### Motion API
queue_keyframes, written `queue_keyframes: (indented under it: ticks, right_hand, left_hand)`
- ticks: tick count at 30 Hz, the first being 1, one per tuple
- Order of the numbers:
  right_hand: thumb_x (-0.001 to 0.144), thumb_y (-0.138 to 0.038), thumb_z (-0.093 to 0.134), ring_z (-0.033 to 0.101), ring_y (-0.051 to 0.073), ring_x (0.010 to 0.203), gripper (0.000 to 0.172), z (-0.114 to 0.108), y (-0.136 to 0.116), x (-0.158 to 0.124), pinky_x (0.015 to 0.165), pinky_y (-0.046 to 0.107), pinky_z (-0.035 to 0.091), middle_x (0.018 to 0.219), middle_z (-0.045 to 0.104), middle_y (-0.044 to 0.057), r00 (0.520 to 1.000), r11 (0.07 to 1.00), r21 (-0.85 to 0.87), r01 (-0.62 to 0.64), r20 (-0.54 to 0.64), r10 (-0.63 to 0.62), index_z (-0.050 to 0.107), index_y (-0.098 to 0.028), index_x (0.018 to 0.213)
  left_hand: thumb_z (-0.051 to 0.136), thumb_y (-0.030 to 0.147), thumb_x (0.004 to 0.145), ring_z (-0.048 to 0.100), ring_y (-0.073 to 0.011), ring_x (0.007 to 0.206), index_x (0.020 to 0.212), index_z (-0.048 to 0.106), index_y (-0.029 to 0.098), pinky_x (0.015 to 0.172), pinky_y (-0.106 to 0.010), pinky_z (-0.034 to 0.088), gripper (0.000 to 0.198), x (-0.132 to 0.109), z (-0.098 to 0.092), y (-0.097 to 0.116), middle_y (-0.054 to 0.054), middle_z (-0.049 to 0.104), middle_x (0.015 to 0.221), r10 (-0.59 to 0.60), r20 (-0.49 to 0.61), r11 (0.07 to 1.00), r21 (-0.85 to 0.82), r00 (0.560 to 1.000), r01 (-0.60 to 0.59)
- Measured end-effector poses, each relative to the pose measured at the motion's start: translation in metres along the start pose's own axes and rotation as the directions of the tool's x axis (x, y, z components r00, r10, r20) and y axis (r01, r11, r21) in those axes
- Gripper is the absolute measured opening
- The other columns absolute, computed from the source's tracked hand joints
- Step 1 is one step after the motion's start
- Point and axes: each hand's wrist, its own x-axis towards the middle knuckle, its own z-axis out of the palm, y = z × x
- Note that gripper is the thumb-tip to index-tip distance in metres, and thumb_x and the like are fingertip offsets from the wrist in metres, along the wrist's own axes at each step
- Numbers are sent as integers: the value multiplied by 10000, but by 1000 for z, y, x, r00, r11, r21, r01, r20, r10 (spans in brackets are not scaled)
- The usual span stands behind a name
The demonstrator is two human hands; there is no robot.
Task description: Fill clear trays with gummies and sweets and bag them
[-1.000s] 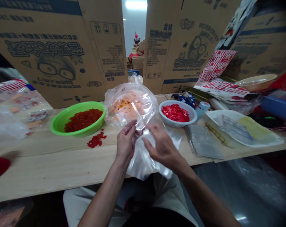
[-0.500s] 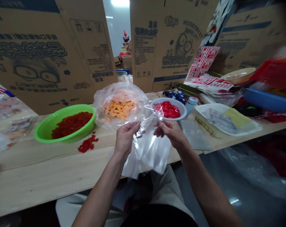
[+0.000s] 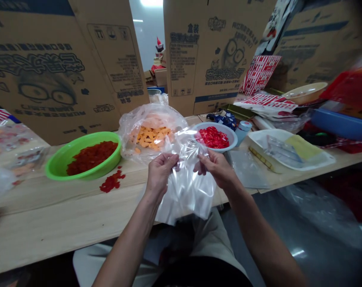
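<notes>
Two hands, the left hand (image 3: 161, 173) and the right hand (image 3: 216, 169), hold up one clear plastic bag (image 3: 185, 195). They stand slightly apart, each pinching the film near the bag's top edge between fingers and thumb, while the rest hangs below them in front of the person's lap. The film looks light, thin and slippery, soft enough to crease and cling, so the edge, where both hands have it, seems the surest place to hold. Just beyond the left hand sits a second clear bag (image 3: 149, 133) of orange pieces, slumped and soft-looking. Further left of that hand, a green plastic basin (image 3: 54, 169) holds dark red pieces, with a few loose red pieces (image 3: 111, 182) on the wood beside it. Beyond the right hand, a white bowl (image 3: 235, 139) holds glossy red pieces (image 3: 213, 137), and further right lies a white tray (image 3: 329, 161). A wooden table (image 3: 49, 215) runs across in front of both hands, and tall cardboard cartons (image 3: 34, 79) stand behind it, with a gap onto a further room.
</notes>
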Motion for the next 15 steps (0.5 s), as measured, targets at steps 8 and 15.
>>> queue_keyframes:
  ticks: [8, 15]
  right_hand:
    - [681, -331, 673, 404, 81, 410, 215, -52, 24, 0, 392, 225, 282, 508, 497, -57, 921, 988, 154, 15, -388, 47, 500, -205, 699]
    - [614, -360, 606, 479, 128, 480, 223, -49, 115, -27, 437, 242, 372, 530, 492, -38, 800, 959, 125, -256, -529, 283, 451, -222, 695]
  left_hand:
    - [709, 323, 781, 675, -190, 828, 1227, 582, 198, 752, -315, 516, 480, 31, -2, -1, -94, 692, 1055, -44, 58, 995, 94, 997, 39]
    - [524, 544, 895, 638, -343, 1019, 973, 694, 148, 897, -445, 462, 438, 1, -8, -82, -180, 702, 1030, -123, 60, 660, 751, 991, 37]
